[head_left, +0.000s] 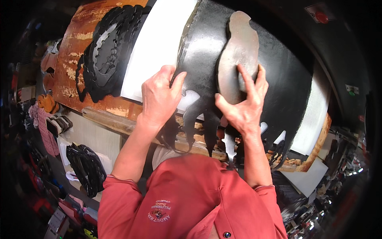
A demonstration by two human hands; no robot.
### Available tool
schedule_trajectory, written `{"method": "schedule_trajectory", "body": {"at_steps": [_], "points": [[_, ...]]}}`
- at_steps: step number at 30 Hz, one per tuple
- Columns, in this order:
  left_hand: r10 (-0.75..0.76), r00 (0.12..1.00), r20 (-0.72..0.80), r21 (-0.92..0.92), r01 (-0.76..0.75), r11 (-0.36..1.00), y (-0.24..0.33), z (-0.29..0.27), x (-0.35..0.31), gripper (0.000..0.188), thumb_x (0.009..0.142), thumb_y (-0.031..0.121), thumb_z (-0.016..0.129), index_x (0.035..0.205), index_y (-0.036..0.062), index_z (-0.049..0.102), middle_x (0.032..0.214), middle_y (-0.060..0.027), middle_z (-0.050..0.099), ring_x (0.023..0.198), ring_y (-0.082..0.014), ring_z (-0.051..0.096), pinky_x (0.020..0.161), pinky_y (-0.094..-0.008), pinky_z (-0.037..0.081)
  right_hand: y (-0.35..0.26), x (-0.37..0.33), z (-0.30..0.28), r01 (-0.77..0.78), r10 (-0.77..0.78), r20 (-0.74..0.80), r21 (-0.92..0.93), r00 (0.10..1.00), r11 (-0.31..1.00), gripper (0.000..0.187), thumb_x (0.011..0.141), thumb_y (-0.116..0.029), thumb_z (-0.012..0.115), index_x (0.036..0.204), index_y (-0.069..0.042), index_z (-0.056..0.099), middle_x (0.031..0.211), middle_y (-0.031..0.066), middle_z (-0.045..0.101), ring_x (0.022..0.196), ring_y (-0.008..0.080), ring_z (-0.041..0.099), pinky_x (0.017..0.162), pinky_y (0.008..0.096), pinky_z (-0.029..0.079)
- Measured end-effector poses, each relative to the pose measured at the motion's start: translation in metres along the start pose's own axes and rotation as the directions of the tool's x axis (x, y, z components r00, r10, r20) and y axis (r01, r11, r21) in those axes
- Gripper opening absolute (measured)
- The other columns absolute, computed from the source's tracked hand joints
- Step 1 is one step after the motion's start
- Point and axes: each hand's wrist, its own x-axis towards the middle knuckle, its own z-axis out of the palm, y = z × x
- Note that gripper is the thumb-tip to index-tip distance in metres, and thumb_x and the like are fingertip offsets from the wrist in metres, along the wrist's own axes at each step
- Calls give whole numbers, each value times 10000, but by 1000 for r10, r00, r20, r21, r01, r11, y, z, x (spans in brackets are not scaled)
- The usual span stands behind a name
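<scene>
A grey metal sole-shaped cutting die (237, 46) lies on a black rubber-like sheet (284, 67), its long axis pointing away from me. My right hand (244, 103) spans the near end of the die, thumb on its left side and fingers over its top and right side. At the sheet's left edge, my left hand (161, 93) is closed, with the thumb upright and the fingertips hidden. The near edge of the sheet is cut into ragged strips (211, 127) that hang toward me.
Under the sheet is a white board (155, 40) on a worn brown wooden table (81, 44). Black cut-out scraps (105, 55) are piled at left. Below the table edge hangs a black bundle (84, 167). A dark machine with a red button (321, 16) stands at right.
</scene>
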Motion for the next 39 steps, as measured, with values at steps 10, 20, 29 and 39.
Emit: {"method": "schedule_trajectory", "body": {"at_steps": [10,20,29,39], "points": [[73,996,-52,-82,-77,994,-12,6,10,217,888,62,837,1059,22,710,860,-99,647,581,-182,571,570,-342,500,-26,29,40,4,-7,-41,-88,999,996,845,599,-230,910,1400,-119,664,1555,301,422,1346,464,491,1110,526,480],[66,997,-32,-134,-70,989,-14,7,10,175,905,57,794,1007,-17,674,917,-163,669,730,-360,707,625,-436,581,-35,31,45,26,-32,-77,-90,997,996,769,583,-179,861,1324,-56,694,1514,418,388,1277,567,491,1027,598,510],[99,990,-100,-137,-112,984,-14,11,6,180,893,14,818,1031,-24,708,861,-126,664,682,-216,650,597,-340,527,-32,30,46,47,-50,-76,-48,996,998,794,586,-191,875,1343,-53,679,1526,427,351,1304,572,457,1058,609,485],[120,989,-84,-132,-131,983,-6,0,2,205,915,21,765,1105,-29,706,947,-176,683,811,-351,690,718,-429,571,-17,35,41,136,-137,-33,-23,990,990,879,596,-320,870,1394,-31,643,1560,450,328,1307,565,468,1134,593,424]]}}
